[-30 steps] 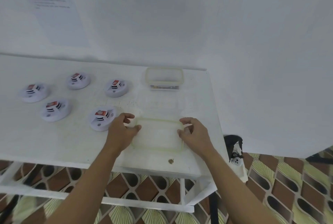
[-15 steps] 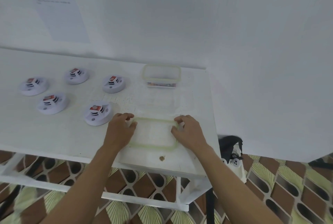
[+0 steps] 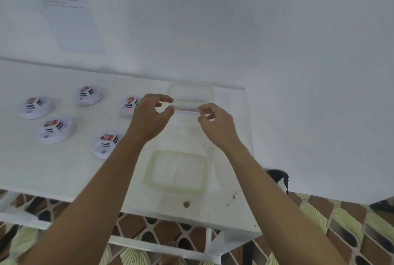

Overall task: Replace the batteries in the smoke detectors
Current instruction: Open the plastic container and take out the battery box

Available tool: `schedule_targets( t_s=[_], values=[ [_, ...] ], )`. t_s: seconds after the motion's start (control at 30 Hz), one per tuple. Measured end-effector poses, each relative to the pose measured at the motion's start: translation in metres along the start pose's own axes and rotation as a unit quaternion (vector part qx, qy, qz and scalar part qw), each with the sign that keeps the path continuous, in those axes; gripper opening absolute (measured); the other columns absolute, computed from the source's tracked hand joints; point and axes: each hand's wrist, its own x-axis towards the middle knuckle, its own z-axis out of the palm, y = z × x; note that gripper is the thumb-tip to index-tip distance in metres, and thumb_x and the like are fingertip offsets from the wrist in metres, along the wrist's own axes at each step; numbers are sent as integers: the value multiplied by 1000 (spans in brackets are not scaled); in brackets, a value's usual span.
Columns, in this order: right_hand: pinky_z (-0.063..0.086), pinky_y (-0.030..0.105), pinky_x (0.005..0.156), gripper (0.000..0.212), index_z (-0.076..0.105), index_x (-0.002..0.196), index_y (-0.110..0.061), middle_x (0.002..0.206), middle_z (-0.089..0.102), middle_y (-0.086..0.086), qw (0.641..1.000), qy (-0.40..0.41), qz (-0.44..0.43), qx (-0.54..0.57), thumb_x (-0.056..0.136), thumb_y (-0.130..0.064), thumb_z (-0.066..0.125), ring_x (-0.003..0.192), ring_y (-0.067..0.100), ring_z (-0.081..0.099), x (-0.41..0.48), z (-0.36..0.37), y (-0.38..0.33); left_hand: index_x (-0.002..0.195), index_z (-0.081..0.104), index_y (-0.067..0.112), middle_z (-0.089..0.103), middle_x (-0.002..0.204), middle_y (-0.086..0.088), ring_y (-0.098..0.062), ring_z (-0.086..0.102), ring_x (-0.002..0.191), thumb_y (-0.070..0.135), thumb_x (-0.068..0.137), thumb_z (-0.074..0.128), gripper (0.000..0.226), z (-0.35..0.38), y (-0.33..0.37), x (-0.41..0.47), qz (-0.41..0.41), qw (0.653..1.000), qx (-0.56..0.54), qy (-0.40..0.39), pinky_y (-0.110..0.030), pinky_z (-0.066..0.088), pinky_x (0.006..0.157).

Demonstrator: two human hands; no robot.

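Several white round smoke detectors (image 3: 55, 129) lie on the white table (image 3: 42, 168), each with a red-topped battery showing; the one at the back right (image 3: 128, 106) shows a small red light. A clear plastic container (image 3: 190, 94) with a green rim stands at the back, with batteries (image 3: 187, 110) in its bottom. My left hand (image 3: 152, 115) curls thumb and forefinger round its left end. My right hand (image 3: 216, 120) pinches its front right corner. The container's green-rimmed lid (image 3: 147, 176) lies flat near the table's front edge, below my forearms.
The wall rises right behind the table, with a printed sheet (image 3: 68, 12) taped at the left. The table's right edge (image 3: 250, 147) runs close to my right arm. A dark object (image 3: 277, 176) sits on the patterned floor to the right.
Both hands let go of the lid, which stays near the front edge, and reached back to the container. The view has tilted a little.
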Motion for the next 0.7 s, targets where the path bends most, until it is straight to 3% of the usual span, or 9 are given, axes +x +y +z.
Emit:
schedule_targets(
  t_s=[0.07,0.2,0.33,0.43,0.53,0.7],
  values=[
    [49,26,90,26,68,115,-20,111,67,-8,1000,3,7,0,90,-18,60,100,13,61,23,4,1,113,67,25,50,120,7,-9,57,98,25,88,67,25,4,-5,27,-1,999,20,-33,-6,37,75],
    [43,28,96,29,65,119,-20,122,61,-2,999,22,33,-19,92,-18,59,115,17,54,63,13,18,125,60,20,48,131,-7,-23,56,110,29,88,68,38,20,-26,72,-22,994,67,-89,-34,44,97],
    [36,41,110,38,57,132,-23,139,48,5,993,58,98,-36,94,-22,54,134,26,38,96,21,34,138,47,20,42,140,-13,-31,49,125,41,93,59,51,37,-46,108,-71,984,73,-144,-39,38,104],
    [30,47,117,52,38,151,-24,154,34,7,986,51,160,-18,100,-32,47,143,28,31,119,25,40,148,33,19,42,145,-17,-32,43,132,50,96,49,62,52,-55,129,-120,977,47,-169,-39,33,106],
    [30,47,118,57,27,157,-22,158,33,11,982,7,187,-7,105,-42,40,145,30,34,134,30,47,146,33,15,47,140,-18,-33,45,128,52,97,45,62,63,-62,141,-139,973,30,-184,-38,36,101],
    [44,48,107,51,36,149,-21,138,53,11,982,-7,191,-13,105,-47,38,127,32,51,142,34,51,130,35,27,55,120,-13,-26,56,99,64,88,53,58,68,-86,151,-173,957,-42,-229,-37,46,81]
  ],
)
